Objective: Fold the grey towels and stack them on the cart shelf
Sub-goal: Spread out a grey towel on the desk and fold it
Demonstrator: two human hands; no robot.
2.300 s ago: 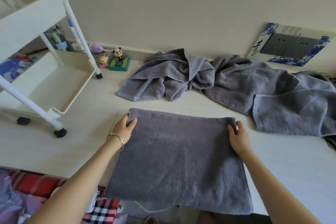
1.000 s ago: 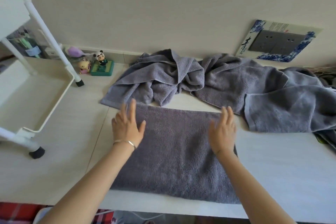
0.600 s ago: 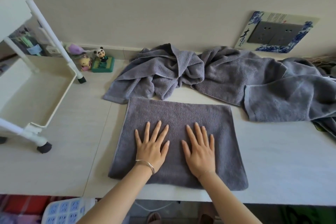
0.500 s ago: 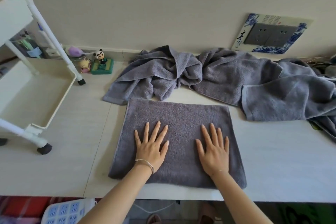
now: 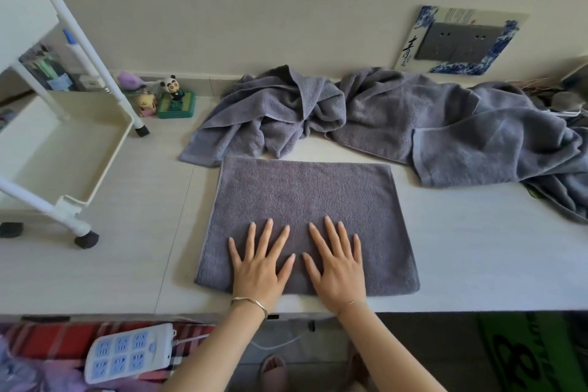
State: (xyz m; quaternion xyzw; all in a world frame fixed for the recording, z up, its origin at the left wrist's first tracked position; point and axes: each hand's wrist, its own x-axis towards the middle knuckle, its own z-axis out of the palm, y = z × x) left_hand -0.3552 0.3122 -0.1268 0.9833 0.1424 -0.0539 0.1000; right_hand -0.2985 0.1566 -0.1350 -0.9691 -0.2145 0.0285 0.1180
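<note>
A folded grey towel lies flat on the white table, near its front edge. My left hand and my right hand press side by side on the towel's near half, palms down, fingers straight and spread. Behind it, crumpled grey towels sprawl along the wall from the middle to the right edge. The white cart stands on the table at the left, its lower shelf open towards me.
Small figurines and a purple item sit by the wall beside the cart's leg. A framed wall socket is at the upper right. A white and blue power strip lies below the table's front edge.
My hands let go of the towel's far corners, came down flat on it and slid apart and together. They now press closer to the near edge.
</note>
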